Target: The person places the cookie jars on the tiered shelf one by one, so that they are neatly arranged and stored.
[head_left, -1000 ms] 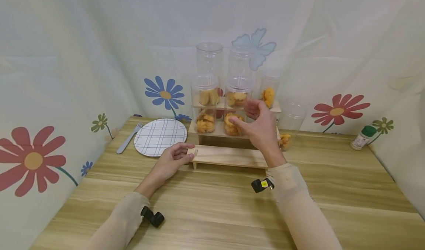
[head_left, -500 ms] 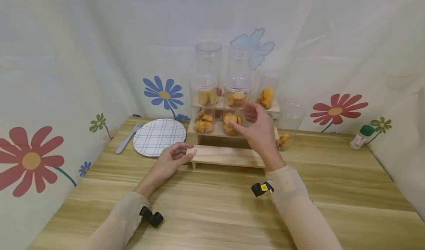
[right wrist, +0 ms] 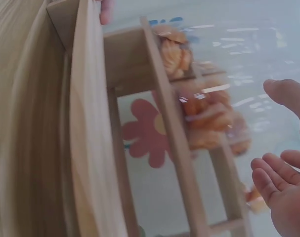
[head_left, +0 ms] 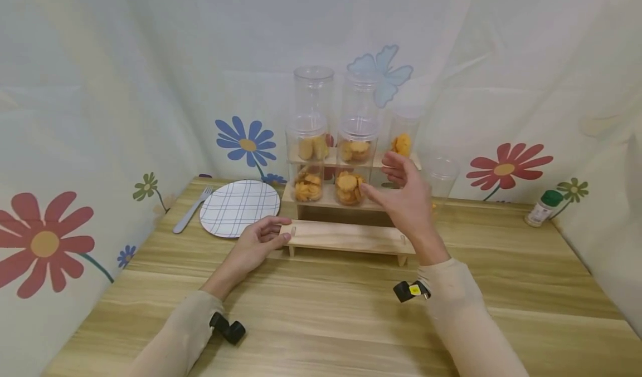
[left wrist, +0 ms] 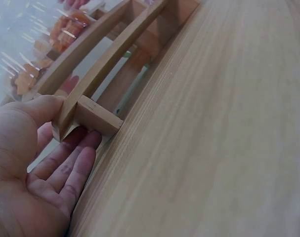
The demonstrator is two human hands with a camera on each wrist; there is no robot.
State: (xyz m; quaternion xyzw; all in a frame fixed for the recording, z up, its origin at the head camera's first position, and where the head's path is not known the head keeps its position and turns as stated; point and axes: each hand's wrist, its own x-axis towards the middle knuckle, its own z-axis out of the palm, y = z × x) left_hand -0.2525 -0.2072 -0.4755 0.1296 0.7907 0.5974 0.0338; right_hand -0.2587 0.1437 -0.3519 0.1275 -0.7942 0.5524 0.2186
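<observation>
In the head view my left hand (head_left: 254, 246) holds the left end of the low front step (head_left: 346, 238) of a wooden tiered rack. The left wrist view shows the thumb on the plank (left wrist: 103, 64) and the fingers beneath, beside its leg. My right hand (head_left: 411, 201) hovers above the rack's right part, fingers parted, with nothing between them. Just left of its thumb stands a clear cookie jar (head_left: 349, 183) on the middle tier, beside a similar left jar (head_left: 308, 185). In the right wrist view the right hand (right wrist: 288, 185) is apart from the blurred jar (right wrist: 209, 113).
More jars stand on the top tier, including one at its right (head_left: 401, 140). Another clear jar (head_left: 441, 171), partly hidden by my right hand, is right of the rack. A checked plate (head_left: 239, 209) and fork (head_left: 193, 210) lie left. A green-capped shaker (head_left: 544, 209) stands far right.
My right hand has moved right, away from the middle-tier jar, uncovering that jar and the front step's right end. The left hand keeps its place on the step.
</observation>
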